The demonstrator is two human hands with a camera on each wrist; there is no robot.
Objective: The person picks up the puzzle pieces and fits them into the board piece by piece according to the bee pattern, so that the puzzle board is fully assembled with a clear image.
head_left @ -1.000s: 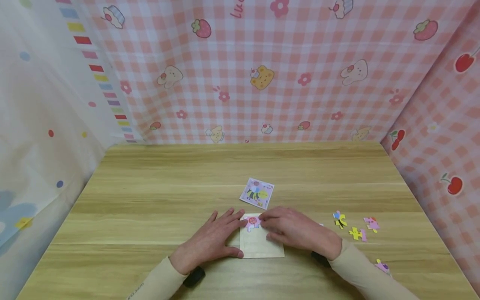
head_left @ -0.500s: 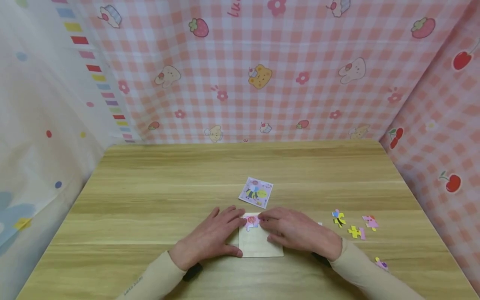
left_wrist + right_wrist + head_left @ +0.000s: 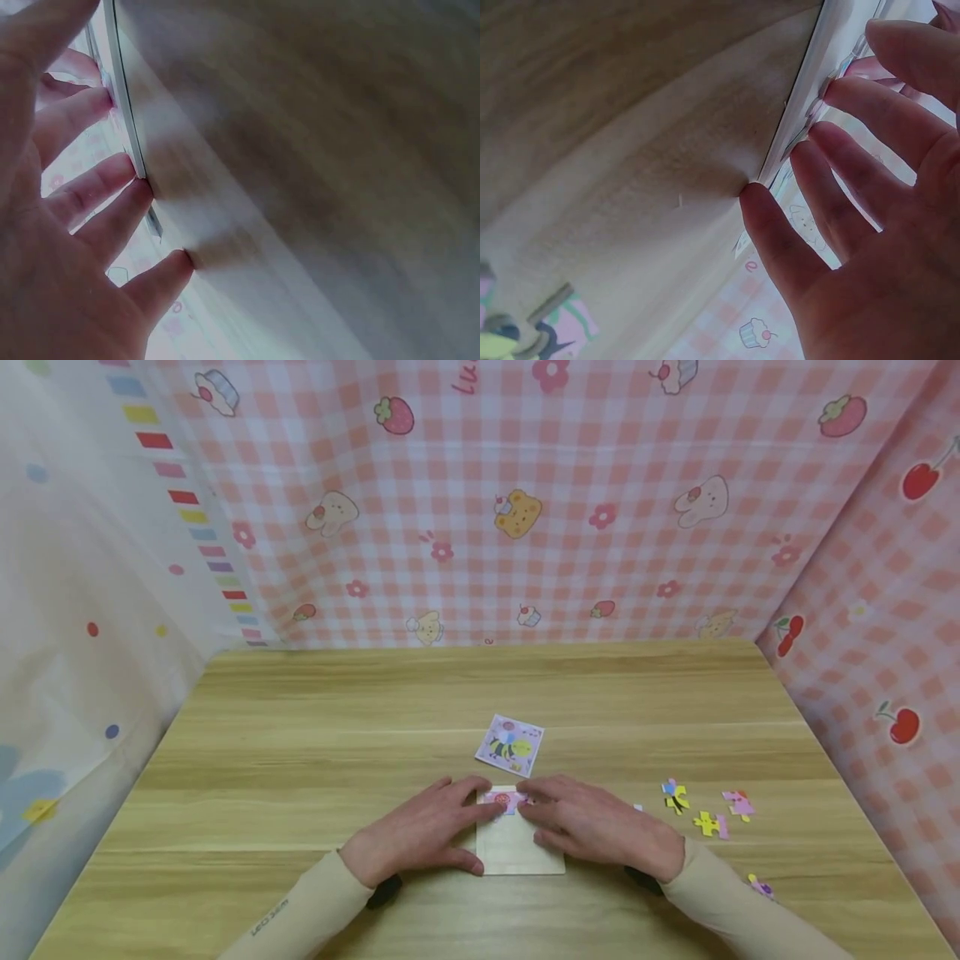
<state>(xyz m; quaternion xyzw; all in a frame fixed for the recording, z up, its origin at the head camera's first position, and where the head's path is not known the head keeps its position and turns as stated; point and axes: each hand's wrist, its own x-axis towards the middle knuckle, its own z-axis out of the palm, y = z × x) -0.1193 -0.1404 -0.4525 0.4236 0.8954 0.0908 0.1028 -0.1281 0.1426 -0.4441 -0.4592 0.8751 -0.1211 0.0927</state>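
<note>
A pale square wooden tray [image 3: 521, 852] lies flat in front of the person, with pink puzzle pieces [image 3: 513, 802] along its upper edge. The left hand [image 3: 420, 831] rests at the tray's left side, thumb at the lower left corner and a finger touching the pink pieces. From the right, the right hand [image 3: 592, 822] reaches over the tray with its fingertips on the pieces near the top right. Fingers of both hands are spread and relaxed. The wrist views show the left hand [image 3: 82, 202] and right hand [image 3: 870, 187] with fingertips along the tray's edge.
A bee picture card [image 3: 510, 746] lies just behind the tray. Several loose pieces are to the right: blue-yellow [image 3: 676, 796], yellow-pink [image 3: 710, 825], pink [image 3: 739, 803] and purple [image 3: 761, 886]. A white bit shows beside the right wrist. Patterned cloths [image 3: 450, 510] surround the table.
The left hand's fingers have shifted right and bent slightly, one moving farther over the pink pieces. The right hand has hardly moved. The whole view has drifted slightly.
</note>
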